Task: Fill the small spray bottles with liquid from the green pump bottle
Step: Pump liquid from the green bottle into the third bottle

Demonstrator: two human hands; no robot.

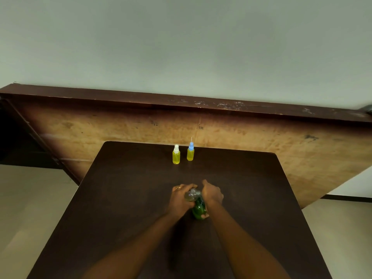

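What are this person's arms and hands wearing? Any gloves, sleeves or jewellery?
Both forearms are bare, with no sleeves in view. The left hand and the right hand wear no gloves. A thin gold-coloured ring sits on one of the left hand's fingers. No watch or bracelet shows on either wrist.

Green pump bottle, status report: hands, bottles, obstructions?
Left hand grips small clear bottle; right hand grips green pump bottle. White-capped spray bottle and blue-capped spray bottle stand yellow-filled, far side. Nothing in the way.
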